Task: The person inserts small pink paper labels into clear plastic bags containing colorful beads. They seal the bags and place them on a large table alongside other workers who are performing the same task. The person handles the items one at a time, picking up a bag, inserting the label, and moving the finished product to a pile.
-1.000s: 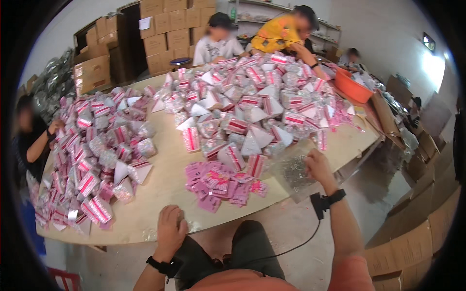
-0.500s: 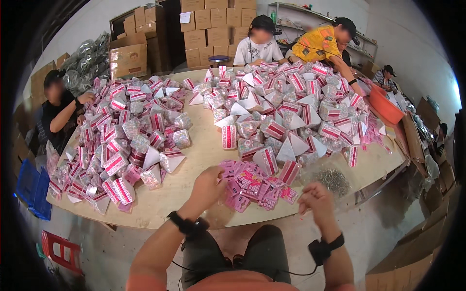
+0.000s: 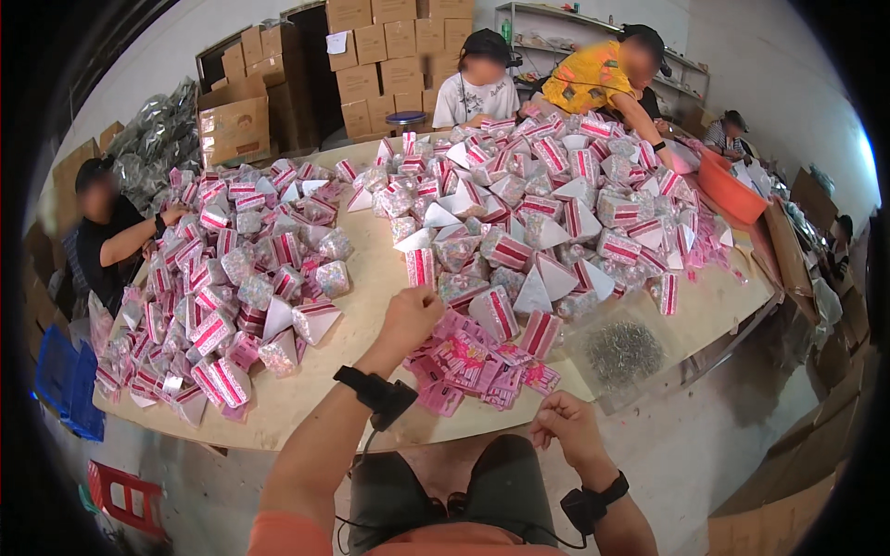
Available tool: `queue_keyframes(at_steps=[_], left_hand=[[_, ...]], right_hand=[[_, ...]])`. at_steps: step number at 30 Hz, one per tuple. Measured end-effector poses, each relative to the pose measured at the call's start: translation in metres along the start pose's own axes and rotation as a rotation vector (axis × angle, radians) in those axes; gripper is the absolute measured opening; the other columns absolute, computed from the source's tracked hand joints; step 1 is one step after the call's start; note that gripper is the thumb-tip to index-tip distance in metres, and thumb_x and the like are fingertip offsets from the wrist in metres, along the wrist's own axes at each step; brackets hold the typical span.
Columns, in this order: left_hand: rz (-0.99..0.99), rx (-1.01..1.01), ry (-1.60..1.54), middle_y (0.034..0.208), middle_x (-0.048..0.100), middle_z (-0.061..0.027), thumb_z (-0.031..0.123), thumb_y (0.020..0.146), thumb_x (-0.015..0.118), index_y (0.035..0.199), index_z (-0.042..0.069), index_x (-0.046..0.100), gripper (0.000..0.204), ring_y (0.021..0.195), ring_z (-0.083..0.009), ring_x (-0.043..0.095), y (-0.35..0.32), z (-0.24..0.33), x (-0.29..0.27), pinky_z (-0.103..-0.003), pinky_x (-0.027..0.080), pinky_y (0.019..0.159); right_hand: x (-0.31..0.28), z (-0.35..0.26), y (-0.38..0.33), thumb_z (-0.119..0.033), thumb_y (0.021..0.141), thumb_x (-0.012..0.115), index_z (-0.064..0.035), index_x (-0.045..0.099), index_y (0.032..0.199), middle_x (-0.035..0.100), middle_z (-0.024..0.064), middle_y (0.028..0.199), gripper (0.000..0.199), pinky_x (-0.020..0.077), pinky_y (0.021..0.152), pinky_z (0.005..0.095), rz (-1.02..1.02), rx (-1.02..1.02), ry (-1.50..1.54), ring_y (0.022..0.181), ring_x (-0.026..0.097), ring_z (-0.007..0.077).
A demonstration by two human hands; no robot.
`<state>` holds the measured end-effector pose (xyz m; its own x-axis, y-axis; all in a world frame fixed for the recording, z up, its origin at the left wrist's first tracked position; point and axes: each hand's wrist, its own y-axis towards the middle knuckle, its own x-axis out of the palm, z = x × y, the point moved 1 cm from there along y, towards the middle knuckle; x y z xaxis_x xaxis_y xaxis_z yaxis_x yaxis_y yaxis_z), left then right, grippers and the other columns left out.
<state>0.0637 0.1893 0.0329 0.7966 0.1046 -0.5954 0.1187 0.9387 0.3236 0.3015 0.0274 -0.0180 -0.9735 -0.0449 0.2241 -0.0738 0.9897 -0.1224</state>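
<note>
My left hand, fingers curled, is over the far-left edge of a pile of pink printed cards. Just beyond its fingertips stands a pink-and-white cake-slice-shaped piece; they look close, but I cannot tell whether they touch. What the left fingers hold, if anything, is hidden. Off the table's near edge, right of the cards, my right hand has its fingers drawn together; anything between them is too small to make out. Small metal pieces lie on clear plastic beyond the right hand.
Heaps of wrapped cake-slice pieces cover much of the table, with another heap at left. An orange basin stands at the far right. Several people work around the table. A red stool is on the floor at left.
My left hand has moved away from me toward the upright cake-slice piece. My right hand has drawn back toward me and left, away from the metal pieces. The view has shifted slightly.
</note>
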Motion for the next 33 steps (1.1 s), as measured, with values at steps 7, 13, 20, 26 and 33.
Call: queue_keyframes(at_steps=[7, 13, 20, 26, 33], left_hand=[[-0.069, -0.143, -0.476, 0.064, 0.058, -0.0016, 0.013, 0.08, 0.055, 0.071, 0.005, 0.057, 0.012, 0.057, -0.0085, 0.052, 0.015, 0.022, -0.037, -0.022, 0.039, 0.052], [-0.168, -0.32, -0.798, 0.067, 0.059, -0.0038, 0.013, 0.082, 0.054, 0.079, 0.006, 0.055, 0.008, 0.059, -0.0098, 0.054, -0.03, 0.032, -0.039, -0.022, 0.041, 0.056], [-0.226, -0.407, -0.916, 0.076, 0.063, -0.0074, 0.012, 0.083, 0.056, 0.081, 0.004, 0.057, 0.009, 0.058, -0.0097, 0.056, -0.082, 0.046, -0.028, -0.022, 0.045, 0.052], [-0.259, -0.305, -0.842, 0.074, 0.062, -0.0062, 0.009, 0.084, 0.055, 0.083, 0.002, 0.058, 0.008, 0.061, -0.0122, 0.058, -0.099, 0.05, -0.022, -0.024, 0.046, 0.055], [-0.296, -0.285, -0.848, 0.079, 0.061, -0.0053, 0.01, 0.087, 0.051, 0.092, 0.0, 0.059, 0.014, 0.068, -0.0113, 0.06, -0.107, 0.046, -0.018, -0.023, 0.049, 0.062]], right_hand=[[0.011, 0.002, 0.006, -0.004, 0.079, 0.058, -0.0014, 0.056, 0.082, 0.055, 0.0013, 0.066, 0.004, 0.0416, 0.049, 0.0192, 0.029, -0.094, -0.067, 0.055, 0.051, 0.0067], [0.047, -0.025, 0.013, -0.002, 0.079, 0.057, -0.0022, 0.054, 0.082, 0.053, 0.0001, 0.067, 0.004, 0.0401, 0.05, 0.0187, 0.023, -0.206, 0.014, 0.058, 0.05, 0.0059], [0.08, -0.038, 0.026, -0.002, 0.08, 0.057, -0.0021, 0.052, 0.082, 0.053, 0.0008, 0.071, 0.005, 0.0427, 0.055, 0.0213, 0.13, -0.46, -0.082, 0.061, 0.051, 0.0068], [0.102, -0.035, 0.027, -0.001, 0.078, 0.058, -0.0006, 0.052, 0.08, 0.052, 0.0014, 0.071, 0.006, 0.0425, 0.056, 0.0215, 0.167, -0.53, -0.204, 0.063, 0.051, 0.0068], [0.105, -0.024, 0.029, -0.002, 0.078, 0.058, -0.0014, 0.054, 0.081, 0.053, 0.0009, 0.077, 0.005, 0.0421, 0.058, 0.0213, 0.104, -0.463, -0.085, 0.065, 0.05, 0.0069]])
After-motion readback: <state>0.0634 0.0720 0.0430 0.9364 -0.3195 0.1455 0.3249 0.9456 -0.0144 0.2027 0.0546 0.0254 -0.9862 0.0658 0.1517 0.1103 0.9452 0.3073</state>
